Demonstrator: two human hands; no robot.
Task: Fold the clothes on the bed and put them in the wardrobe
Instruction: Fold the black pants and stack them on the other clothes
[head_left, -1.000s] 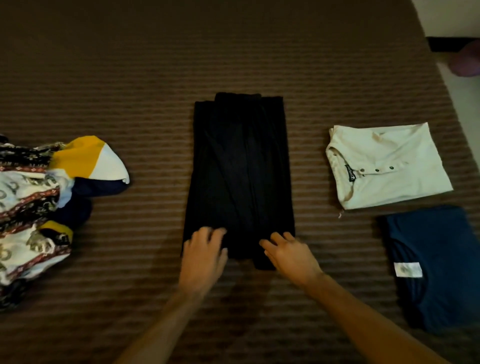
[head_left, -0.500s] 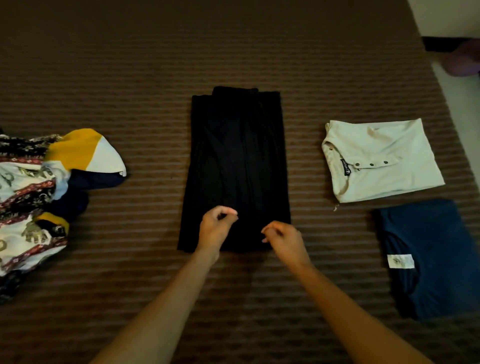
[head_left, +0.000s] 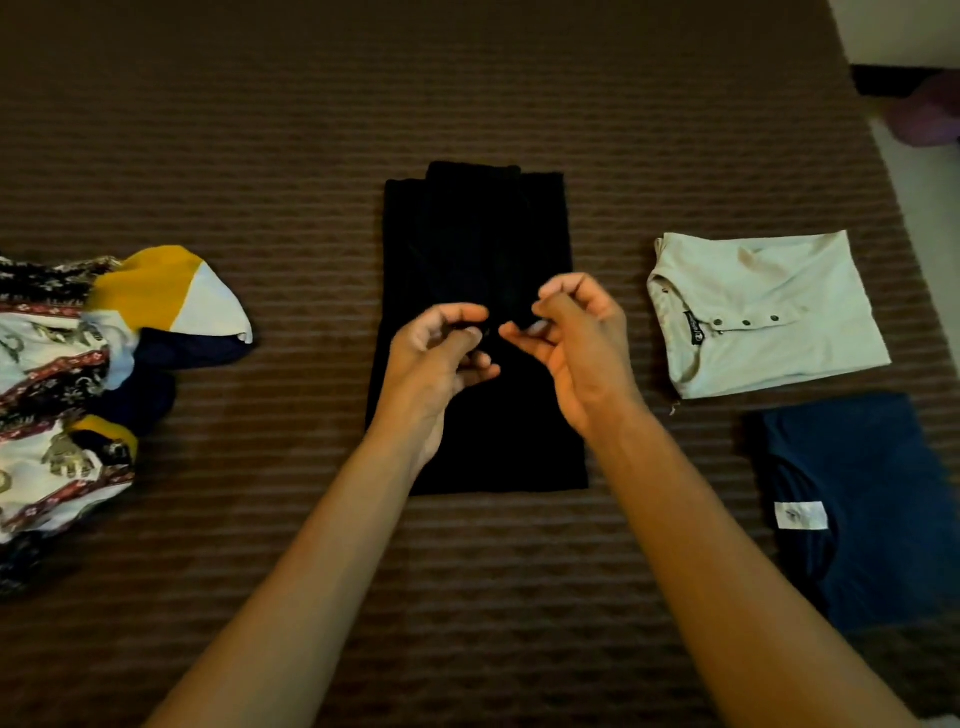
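A black garment (head_left: 475, 234), folded into a long strip, lies flat in the middle of the brown striped bed (head_left: 467, 78). My left hand (head_left: 441, 358) and my right hand (head_left: 576, 338) hover close together over its middle. Their fingers are curled, with the fingertips almost meeting. I see nothing held in either hand, though black cloth lies behind them. The garment's near edge rests flat on the bed. A folded cream button shirt (head_left: 769, 312) and a folded navy shirt with a white label (head_left: 862, 499) lie to the right.
At the left edge sits an unfolded heap: a patterned cloth (head_left: 41, 405) with a yellow, white and navy garment (head_left: 166, 306) on it. The bed's right edge meets a pale floor (head_left: 930, 218). No wardrobe is in view.
Both hands rose from the garment's near edge to its middle and drew together with fingers curling. The garment lies as before.
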